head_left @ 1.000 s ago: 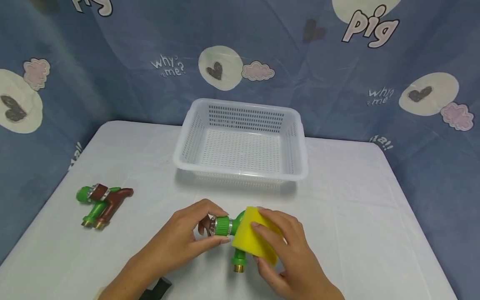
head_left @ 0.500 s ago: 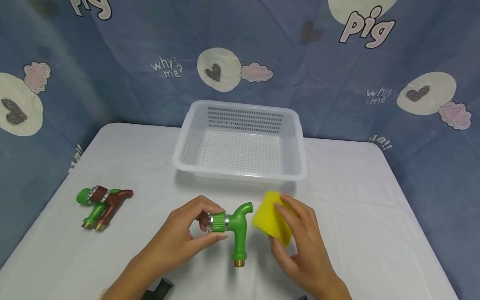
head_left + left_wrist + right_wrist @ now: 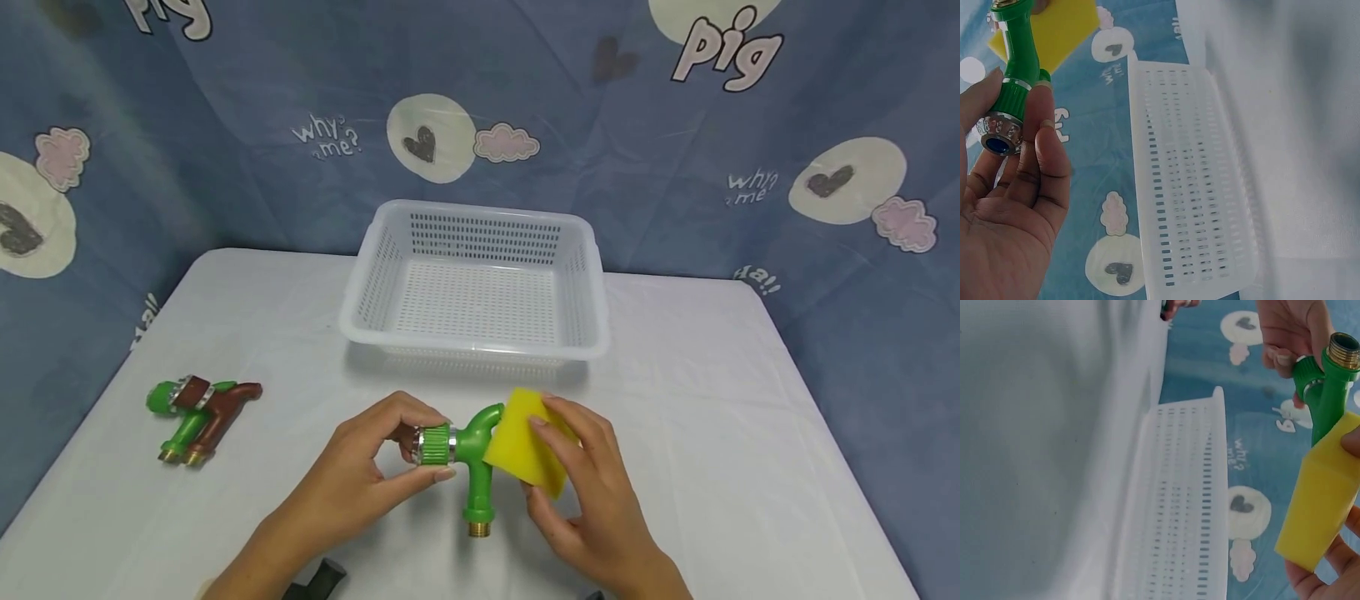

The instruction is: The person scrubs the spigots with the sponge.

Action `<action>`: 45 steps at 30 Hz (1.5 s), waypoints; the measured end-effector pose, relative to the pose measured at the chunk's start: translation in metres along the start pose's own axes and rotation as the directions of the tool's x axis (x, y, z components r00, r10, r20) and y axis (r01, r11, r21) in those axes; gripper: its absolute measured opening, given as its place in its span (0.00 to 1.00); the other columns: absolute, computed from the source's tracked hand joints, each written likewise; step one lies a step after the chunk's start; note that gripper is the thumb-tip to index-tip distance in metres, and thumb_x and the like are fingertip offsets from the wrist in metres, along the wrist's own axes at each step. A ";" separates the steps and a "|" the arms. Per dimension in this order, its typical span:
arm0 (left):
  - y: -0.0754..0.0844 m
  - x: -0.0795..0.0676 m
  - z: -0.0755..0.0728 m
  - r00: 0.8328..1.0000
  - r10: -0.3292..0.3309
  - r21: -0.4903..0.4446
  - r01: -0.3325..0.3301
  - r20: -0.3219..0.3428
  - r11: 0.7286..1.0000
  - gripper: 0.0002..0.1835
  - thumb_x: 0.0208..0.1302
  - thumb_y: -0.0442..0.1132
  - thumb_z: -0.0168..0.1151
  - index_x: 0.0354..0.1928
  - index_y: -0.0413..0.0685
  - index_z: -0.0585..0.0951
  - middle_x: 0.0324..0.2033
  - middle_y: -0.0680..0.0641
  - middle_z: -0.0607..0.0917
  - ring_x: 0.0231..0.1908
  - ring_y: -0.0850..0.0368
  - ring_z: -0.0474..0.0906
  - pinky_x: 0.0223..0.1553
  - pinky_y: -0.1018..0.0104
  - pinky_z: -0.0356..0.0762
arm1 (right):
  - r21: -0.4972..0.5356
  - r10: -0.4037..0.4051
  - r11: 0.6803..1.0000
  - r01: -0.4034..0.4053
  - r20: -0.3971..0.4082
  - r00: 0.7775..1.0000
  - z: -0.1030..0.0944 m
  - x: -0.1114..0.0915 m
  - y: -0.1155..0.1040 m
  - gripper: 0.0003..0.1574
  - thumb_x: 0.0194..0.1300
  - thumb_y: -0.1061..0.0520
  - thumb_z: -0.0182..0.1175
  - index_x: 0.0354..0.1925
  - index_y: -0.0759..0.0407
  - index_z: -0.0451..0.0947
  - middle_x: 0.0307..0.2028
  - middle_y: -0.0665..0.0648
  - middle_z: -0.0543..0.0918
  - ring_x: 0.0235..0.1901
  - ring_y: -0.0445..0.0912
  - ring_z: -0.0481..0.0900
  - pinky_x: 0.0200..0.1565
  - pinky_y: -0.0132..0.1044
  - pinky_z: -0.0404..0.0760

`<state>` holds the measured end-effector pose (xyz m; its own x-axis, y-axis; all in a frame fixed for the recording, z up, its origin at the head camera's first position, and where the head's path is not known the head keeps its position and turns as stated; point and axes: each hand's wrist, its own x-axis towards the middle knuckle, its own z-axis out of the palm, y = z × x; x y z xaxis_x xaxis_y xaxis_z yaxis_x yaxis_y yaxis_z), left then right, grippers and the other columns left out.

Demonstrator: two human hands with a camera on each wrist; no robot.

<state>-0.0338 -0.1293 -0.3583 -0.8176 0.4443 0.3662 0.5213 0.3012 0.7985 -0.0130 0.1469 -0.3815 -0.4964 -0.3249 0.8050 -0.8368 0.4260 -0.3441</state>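
A green faucet (image 3: pixel 477 458) with a brass threaded end is held above the table. My left hand (image 3: pixel 375 467) pinches its ribbed, silver-ringed end between thumb and fingers, as the left wrist view also shows. In my right hand (image 3: pixel 588 492) is a yellow sponge (image 3: pixel 525 442), gripped by thumb and fingertips. The sponge overlaps the faucet's curved spout in the head view. From the right wrist, the sponge (image 3: pixel 1322 494) lies right at the green body (image 3: pixel 1334 394) of the faucet.
A white perforated basket (image 3: pixel 474 343) stands behind the hands. Two more faucets, one green (image 3: pixel 186 433) and one brown (image 3: pixel 221 417), lie together at left on the white table (image 3: pixel 712 400). A black object (image 3: pixel 318 579) shows by the left forearm. A printed blue cloth (image 3: pixel 300 75) hangs behind.
The sponge moved right, off the faucet, then back left to its spout. My left hand keeps its hold on the faucet, nearly still.
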 end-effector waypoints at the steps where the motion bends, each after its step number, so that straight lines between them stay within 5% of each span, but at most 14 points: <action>1: 0.000 0.000 0.000 1.000 0.006 0.001 -0.006 -0.003 1.000 0.26 0.57 0.37 0.82 0.55 0.59 0.80 0.49 0.60 0.84 0.39 0.63 0.79 0.40 0.68 0.83 | 0.003 -0.003 1.000 0.003 0.001 1.000 0.000 0.000 -0.001 0.27 0.76 0.53 0.54 0.61 0.74 0.75 0.63 0.75 0.74 0.61 0.63 0.71 0.70 0.36 0.67; 7: 0.002 0.002 -0.002 1.000 0.000 0.010 0.000 -0.012 1.000 0.26 0.57 0.38 0.82 0.55 0.61 0.79 0.49 0.61 0.84 0.40 0.64 0.80 0.40 0.68 0.84 | -0.007 -0.046 0.999 0.046 0.036 0.998 0.000 0.002 -0.003 0.26 0.76 0.53 0.54 0.61 0.72 0.76 0.63 0.74 0.74 0.62 0.63 0.71 0.72 0.37 0.67; 14: 0.006 0.008 -0.007 0.999 0.004 0.030 -0.004 -0.031 1.000 0.29 0.54 0.35 0.84 0.55 0.59 0.80 0.48 0.61 0.84 0.40 0.64 0.80 0.40 0.69 0.84 | -0.137 0.047 0.990 -0.042 0.037 0.998 -0.024 0.023 0.002 0.26 0.76 0.51 0.51 0.61 0.67 0.78 0.65 0.70 0.75 0.60 0.63 0.72 0.69 0.34 0.66; 19: 0.008 0.008 -0.011 0.999 -0.014 0.035 0.015 -0.039 0.999 0.30 0.52 0.34 0.84 0.55 0.60 0.80 0.49 0.61 0.84 0.41 0.64 0.80 0.41 0.69 0.84 | -0.068 -0.001 0.998 0.000 -0.008 1.000 -0.030 0.041 -0.001 0.27 0.73 0.52 0.54 0.61 0.69 0.78 0.65 0.72 0.75 0.59 0.64 0.72 0.66 0.36 0.70; 25: 0.010 0.011 -0.011 0.999 -0.031 0.031 0.032 -0.039 0.999 0.28 0.55 0.37 0.83 0.55 0.61 0.80 0.50 0.61 0.84 0.43 0.63 0.81 0.42 0.67 0.84 | -0.010 -0.037 0.999 0.038 0.099 0.994 -0.019 0.045 -0.007 0.26 0.75 0.52 0.51 0.62 0.66 0.78 0.65 0.69 0.74 0.62 0.62 0.71 0.70 0.38 0.67; 30: 0.011 0.010 -0.015 0.998 -0.054 0.050 0.056 -0.038 0.997 0.29 0.54 0.36 0.84 0.55 0.61 0.79 0.49 0.62 0.84 0.42 0.63 0.81 0.42 0.67 0.84 | -0.091 -0.010 0.996 0.025 0.154 0.988 -0.012 0.039 -0.003 0.26 0.75 0.52 0.50 0.63 0.61 0.79 0.66 0.66 0.75 0.60 0.62 0.72 0.68 0.43 0.69; 34: 0.008 0.009 -0.015 0.998 -0.057 0.050 0.058 -0.035 0.997 0.29 0.53 0.36 0.84 0.54 0.61 0.80 0.48 0.63 0.84 0.41 0.64 0.81 0.41 0.68 0.84 | -0.160 0.062 0.986 -0.036 0.158 0.986 -0.016 0.036 0.003 0.27 0.71 0.54 0.51 0.64 0.60 0.78 0.68 0.67 0.74 0.61 0.63 0.72 0.68 0.41 0.69; 38: 0.005 0.009 -0.017 0.998 -0.055 0.060 0.056 -0.033 0.997 0.29 0.53 0.36 0.84 0.54 0.61 0.80 0.47 0.64 0.85 0.40 0.65 0.81 0.40 0.68 0.84 | -0.101 0.054 0.994 -0.039 0.151 0.987 -0.018 0.037 0.001 0.29 0.68 0.56 0.53 0.64 0.65 0.76 0.69 0.68 0.72 0.63 0.64 0.70 0.71 0.35 0.65; 45: 0.001 0.009 -0.017 0.998 -0.064 0.060 0.064 -0.010 0.996 0.27 0.55 0.37 0.83 0.55 0.62 0.81 0.47 0.63 0.85 0.38 0.63 0.80 0.41 0.67 0.84 | -0.114 0.043 0.993 -0.013 0.261 0.964 -0.015 0.036 0.001 0.32 0.58 0.61 0.58 0.62 0.56 0.78 0.67 0.60 0.76 0.64 0.60 0.69 0.65 0.51 0.67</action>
<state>-0.0449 -0.1395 -0.3460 -0.8518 0.4154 0.3193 0.4812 0.3794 0.7902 -0.0280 0.1482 -0.3461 -0.5747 -0.5154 0.6356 -0.7984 0.5237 -0.2972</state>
